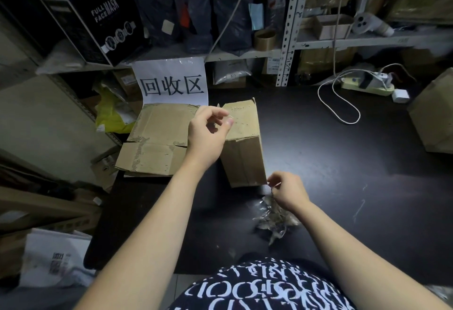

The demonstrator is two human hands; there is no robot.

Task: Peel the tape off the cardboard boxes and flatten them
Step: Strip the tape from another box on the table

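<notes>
Box [245,157] stands upright on the table [343,162], toward its far left, in the head view. Left hand [208,131] is at the box's top edge, thumb and finger closed, seemingly on a thin clear strip, though this is hard to confirm. Right hand [289,191] pinches the upper end of crumpled clear tape [274,219] at the box's near lower corner. Flattened cardboard [157,143] lies at the table's left edge. Assessment: the box is likely light, empty and stiff only along its creases. The tape is likely thin, sticky and prone to tearing, so it is best taken at a lifted end. Legible writing: the sign [171,84] reads "回收区" and the black carton [98,15] reads "FULL FACE MASK".
</notes>
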